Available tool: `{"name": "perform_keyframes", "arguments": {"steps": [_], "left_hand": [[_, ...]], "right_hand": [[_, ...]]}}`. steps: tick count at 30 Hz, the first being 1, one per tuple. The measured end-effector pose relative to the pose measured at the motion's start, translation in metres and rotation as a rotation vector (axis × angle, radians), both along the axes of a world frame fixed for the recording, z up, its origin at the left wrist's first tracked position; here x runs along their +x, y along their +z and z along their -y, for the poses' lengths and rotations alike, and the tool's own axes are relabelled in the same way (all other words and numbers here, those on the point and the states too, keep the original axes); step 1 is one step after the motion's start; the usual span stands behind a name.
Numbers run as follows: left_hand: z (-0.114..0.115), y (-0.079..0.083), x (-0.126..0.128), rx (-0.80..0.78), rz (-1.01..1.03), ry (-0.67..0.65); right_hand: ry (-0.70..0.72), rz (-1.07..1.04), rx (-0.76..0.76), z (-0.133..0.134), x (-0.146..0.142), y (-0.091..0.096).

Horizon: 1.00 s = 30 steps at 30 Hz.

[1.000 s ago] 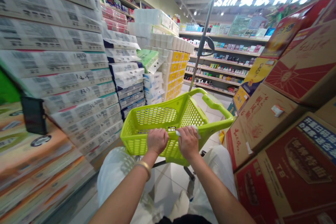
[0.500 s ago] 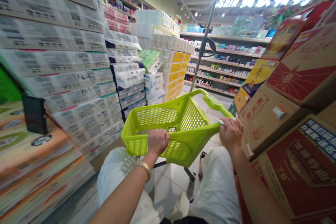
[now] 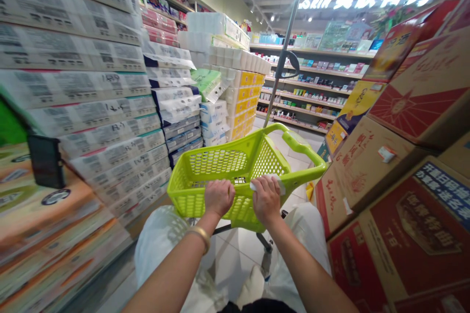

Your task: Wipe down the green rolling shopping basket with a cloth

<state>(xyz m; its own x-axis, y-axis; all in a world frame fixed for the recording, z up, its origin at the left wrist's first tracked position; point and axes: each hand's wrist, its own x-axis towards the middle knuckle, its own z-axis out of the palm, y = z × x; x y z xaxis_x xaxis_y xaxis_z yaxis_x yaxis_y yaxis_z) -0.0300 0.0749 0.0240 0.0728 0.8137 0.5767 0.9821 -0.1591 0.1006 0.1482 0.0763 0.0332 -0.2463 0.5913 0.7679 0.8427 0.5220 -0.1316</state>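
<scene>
A lime-green shopping cart (image 3: pixel 210 160) with a perforated basket stands sideways in front of me, its looped handle to the right. My left hand (image 3: pixel 219 197) is wrapped over the near rim of the basket, with a gold-coloured bangle (image 3: pixel 200 237) on the wrist. Close beside it, my right hand (image 3: pixel 266 200) is closed on a thin white piece of tissue or cloth (image 3: pixel 279 184), pressed against the same rim. The fingertips of both hands are partly hidden behind the rim. Nothing shows in the visible part of the basket.
Stacked white paper packs (image 3: pixel 77 49) rise on the left, near orange packs (image 3: pixel 84 212) with a black device (image 3: pixel 45 160) at their edge. Cardboard cartons (image 3: pixel 370 166) are piled at the right. Beyond the cart are a metal pole (image 3: pixel 285 44) and stocked shelves (image 3: pixel 312 85).
My right hand has moved left along the rim with the white tissue or cloth, from near the handle to beside my left hand. My left hand stays on the rim.
</scene>
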Motion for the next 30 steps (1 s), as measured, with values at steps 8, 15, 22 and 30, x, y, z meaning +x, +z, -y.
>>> {"name": "perform_keyframes", "arguments": {"steps": [8,15,22,30], "left_hand": [[0.000,0.001,-0.001,0.001,-0.018,-0.015],[-0.001,0.000,-0.001,-0.004,-0.004,-0.018],[-0.003,-0.002,0.000,-0.005,0.003,-0.015],[-0.010,-0.001,-0.016,-0.017,-0.023,-0.041]], "right_hand": [[0.036,0.147,0.020,-0.008,0.061,0.024],[-0.144,0.080,0.089,-0.028,0.143,0.060],[-0.129,-0.175,0.127,-0.046,0.158,0.058],[-0.075,-0.184,0.177,-0.029,0.142,0.054]]}}
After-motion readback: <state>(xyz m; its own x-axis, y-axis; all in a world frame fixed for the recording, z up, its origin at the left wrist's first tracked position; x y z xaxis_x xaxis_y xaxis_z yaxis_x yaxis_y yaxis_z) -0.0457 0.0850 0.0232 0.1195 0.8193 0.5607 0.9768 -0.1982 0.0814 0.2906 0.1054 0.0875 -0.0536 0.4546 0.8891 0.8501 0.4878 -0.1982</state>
